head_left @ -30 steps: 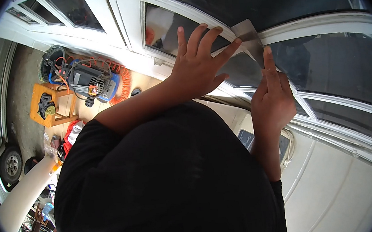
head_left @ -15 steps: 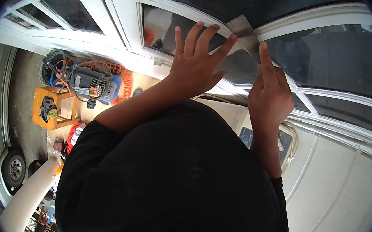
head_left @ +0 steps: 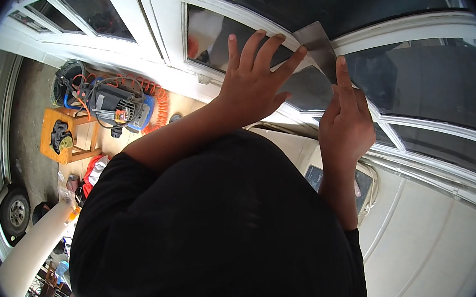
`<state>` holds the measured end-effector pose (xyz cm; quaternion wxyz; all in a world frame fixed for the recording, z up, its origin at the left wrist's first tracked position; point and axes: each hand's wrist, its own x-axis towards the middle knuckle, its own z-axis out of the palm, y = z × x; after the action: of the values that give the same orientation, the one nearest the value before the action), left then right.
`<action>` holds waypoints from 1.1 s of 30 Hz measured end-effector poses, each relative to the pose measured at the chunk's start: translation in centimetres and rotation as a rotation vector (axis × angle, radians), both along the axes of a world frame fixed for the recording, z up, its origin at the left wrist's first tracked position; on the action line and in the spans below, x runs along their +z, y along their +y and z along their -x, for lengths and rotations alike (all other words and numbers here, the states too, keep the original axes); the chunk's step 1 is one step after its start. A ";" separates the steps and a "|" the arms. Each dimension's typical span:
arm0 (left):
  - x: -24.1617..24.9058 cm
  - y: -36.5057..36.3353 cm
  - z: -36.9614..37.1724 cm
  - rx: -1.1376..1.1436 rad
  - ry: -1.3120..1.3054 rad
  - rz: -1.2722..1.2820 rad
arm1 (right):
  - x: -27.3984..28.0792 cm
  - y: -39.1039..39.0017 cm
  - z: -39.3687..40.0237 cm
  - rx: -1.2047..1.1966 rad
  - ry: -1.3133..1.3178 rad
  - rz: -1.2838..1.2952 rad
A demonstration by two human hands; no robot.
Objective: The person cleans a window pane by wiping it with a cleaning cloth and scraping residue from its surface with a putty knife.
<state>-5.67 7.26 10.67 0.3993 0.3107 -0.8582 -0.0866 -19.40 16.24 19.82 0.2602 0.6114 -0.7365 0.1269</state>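
Left hand (head_left: 250, 88): back exposed, fingers (head_left: 251, 51) splayed, thumb (head_left: 282, 97) held apart. Left forearm (head_left: 177, 133): bared, extended diagonally. Right hand (head_left: 349, 128): index finger (head_left: 344, 79) straightened, remaining fingers curled. Right forearm (head_left: 340, 196): bared, more steeply angled. Hands held apart.

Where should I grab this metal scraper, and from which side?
Best by its narrow end, I'd say, coming from the wearer's side. The scraper tapers toward the right hand, and its broad, thin end points away, against the white frame. The handle is hidden in that hand.
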 end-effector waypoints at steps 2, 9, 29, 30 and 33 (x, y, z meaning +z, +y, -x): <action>0.0 0.0 0.0 0.002 0.001 -0.006 | -0.2 0.0 0.1 0.002 0.017 0.016; 0.0 0.0 0.0 0.001 0.011 0.002 | -0.6 -0.2 0.1 0.009 0.027 0.056; -0.1 -0.1 0.1 -0.001 0.038 0.012 | -0.1 -0.2 -0.1 0.022 0.026 0.018; -0.2 -0.1 0.1 -0.001 0.050 0.029 | -0.2 -0.4 -0.1 0.016 0.028 0.028; 0.0 -0.1 0.0 -0.006 0.040 0.008 | 0.0 -0.3 -0.3 0.010 0.025 0.021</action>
<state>-5.69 7.14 10.63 0.4173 0.3047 -0.8514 -0.0903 -19.06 15.97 19.78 0.2753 0.6139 -0.7286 0.1282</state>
